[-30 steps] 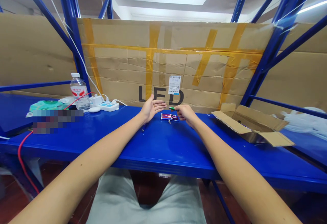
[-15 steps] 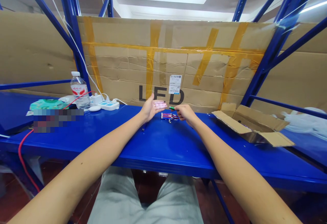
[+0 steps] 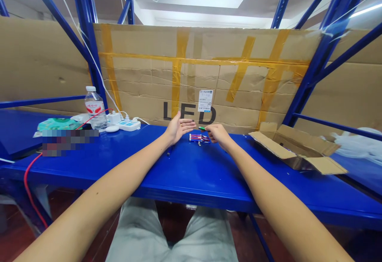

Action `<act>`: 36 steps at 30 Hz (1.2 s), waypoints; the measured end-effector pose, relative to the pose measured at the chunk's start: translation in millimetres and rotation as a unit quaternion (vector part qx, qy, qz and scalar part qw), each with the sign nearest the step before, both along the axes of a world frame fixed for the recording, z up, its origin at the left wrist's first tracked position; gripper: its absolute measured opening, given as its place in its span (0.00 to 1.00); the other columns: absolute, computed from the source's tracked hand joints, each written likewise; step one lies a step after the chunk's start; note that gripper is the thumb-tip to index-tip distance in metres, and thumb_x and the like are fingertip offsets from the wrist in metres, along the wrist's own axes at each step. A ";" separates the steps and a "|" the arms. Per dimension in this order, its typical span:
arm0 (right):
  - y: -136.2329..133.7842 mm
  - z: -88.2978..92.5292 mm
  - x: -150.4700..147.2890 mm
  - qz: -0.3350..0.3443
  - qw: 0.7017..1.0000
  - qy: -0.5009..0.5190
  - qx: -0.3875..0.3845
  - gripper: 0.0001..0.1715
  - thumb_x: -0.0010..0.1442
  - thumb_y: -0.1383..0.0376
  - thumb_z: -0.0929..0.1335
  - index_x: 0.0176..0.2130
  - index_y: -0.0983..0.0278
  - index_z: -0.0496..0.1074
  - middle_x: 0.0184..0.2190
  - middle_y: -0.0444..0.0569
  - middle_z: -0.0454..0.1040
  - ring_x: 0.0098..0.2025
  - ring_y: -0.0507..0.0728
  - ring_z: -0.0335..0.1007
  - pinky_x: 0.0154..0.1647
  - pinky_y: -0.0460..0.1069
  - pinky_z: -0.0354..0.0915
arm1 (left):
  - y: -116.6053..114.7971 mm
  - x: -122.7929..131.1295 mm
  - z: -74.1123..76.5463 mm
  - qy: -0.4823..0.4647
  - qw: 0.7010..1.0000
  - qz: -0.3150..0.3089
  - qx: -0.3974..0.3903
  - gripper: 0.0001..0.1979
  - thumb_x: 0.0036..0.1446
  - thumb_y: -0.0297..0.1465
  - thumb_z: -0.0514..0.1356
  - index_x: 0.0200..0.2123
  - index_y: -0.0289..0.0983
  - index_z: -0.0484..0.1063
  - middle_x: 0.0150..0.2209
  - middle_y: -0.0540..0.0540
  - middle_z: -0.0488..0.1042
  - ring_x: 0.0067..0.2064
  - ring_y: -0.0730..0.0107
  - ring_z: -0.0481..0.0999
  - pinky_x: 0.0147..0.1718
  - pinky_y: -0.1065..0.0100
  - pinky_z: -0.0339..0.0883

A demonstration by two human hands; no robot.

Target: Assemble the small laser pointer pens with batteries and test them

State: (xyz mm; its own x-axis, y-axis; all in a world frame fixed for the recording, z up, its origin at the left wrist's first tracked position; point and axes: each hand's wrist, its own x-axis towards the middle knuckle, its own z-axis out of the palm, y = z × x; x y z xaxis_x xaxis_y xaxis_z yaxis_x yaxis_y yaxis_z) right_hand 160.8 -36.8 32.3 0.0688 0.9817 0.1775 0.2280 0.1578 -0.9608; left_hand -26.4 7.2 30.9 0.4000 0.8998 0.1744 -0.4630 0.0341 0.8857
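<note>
My left hand (image 3: 178,129) is held up above the table with its fingers stretched out flat toward the right and its palm partly turned to view. Between the fingertips of my right hand (image 3: 218,135) is a small green stick-like piece (image 3: 202,128), too small to name more exactly. Its tip points at the left fingers, with a slight gap between. Below and between the hands, several shiny red-purple metallic tubes (image 3: 197,137) lie side by side on the blue table (image 3: 191,174). A tiny dark piece (image 3: 168,154) lies under the left wrist.
An open cardboard box (image 3: 294,146) stands to the right, with white plastic bags (image 3: 358,144) beyond it. At the left are a water bottle (image 3: 95,110), a power strip (image 3: 129,125), a green tissue pack (image 3: 59,124) and a red cable (image 3: 26,178). A large cardboard sheet (image 3: 143,83) closes the back.
The view has shifted very slightly. Both hands keep almost the same pose, with the green piece still in the right fingers and the left hand still stretched out.
</note>
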 end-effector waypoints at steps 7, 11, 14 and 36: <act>1.9 -1.2 -0.6 -0.005 1.000 0.006 0.005 0.05 0.49 0.67 0.66 0.23 0.66 0.68 0.13 0.36 0.48 0.16 0.46 0.40 0.16 0.46 0.39 | -0.5 -0.5 0.3 0.005 1.000 0.002 0.001 0.36 0.64 0.51 0.43 0.53 0.25 0.69 0.47 0.26 0.76 0.52 0.51 0.76 0.54 0.56 0.66; -0.3 -0.6 -2.5 0.003 1.000 0.007 0.004 0.07 0.48 0.68 0.65 0.21 0.64 0.64 0.12 0.36 0.48 0.16 0.46 0.40 0.17 0.46 0.39 | -1.1 -0.3 0.4 -0.003 1.000 0.002 -0.002 0.37 0.64 0.52 0.42 0.51 0.23 0.70 0.48 0.25 0.75 0.51 0.51 0.77 0.55 0.56 0.66; -1.1 0.1 -2.7 0.001 1.000 0.011 -0.001 0.08 0.48 0.68 0.65 0.20 0.63 0.62 0.12 0.36 0.48 0.16 0.47 0.40 0.17 0.46 0.39 | -0.6 -0.2 0.0 -0.005 1.000 0.000 -0.002 0.38 0.64 0.53 0.42 0.50 0.23 0.70 0.49 0.24 0.75 0.51 0.50 0.76 0.55 0.56 0.65; 8.1 -5.9 3.3 -0.036 0.989 -0.127 0.072 0.15 0.48 0.59 0.64 0.20 0.67 0.71 0.11 0.39 0.55 0.17 0.49 0.50 0.20 0.47 0.49 | -0.5 -0.9 -1.4 0.004 1.000 -0.007 0.002 0.34 0.64 0.53 0.42 0.44 0.28 0.71 0.45 0.29 0.77 0.50 0.52 0.77 0.55 0.55 0.66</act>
State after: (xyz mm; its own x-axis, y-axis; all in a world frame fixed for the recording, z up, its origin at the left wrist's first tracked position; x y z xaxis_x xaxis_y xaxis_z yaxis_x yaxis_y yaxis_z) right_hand 164.1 -28.7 26.3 0.0718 0.9393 0.3356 0.4748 0.2637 -0.8396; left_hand -27.3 6.7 29.4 0.4131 0.8936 0.1755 -0.4550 0.0356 0.8898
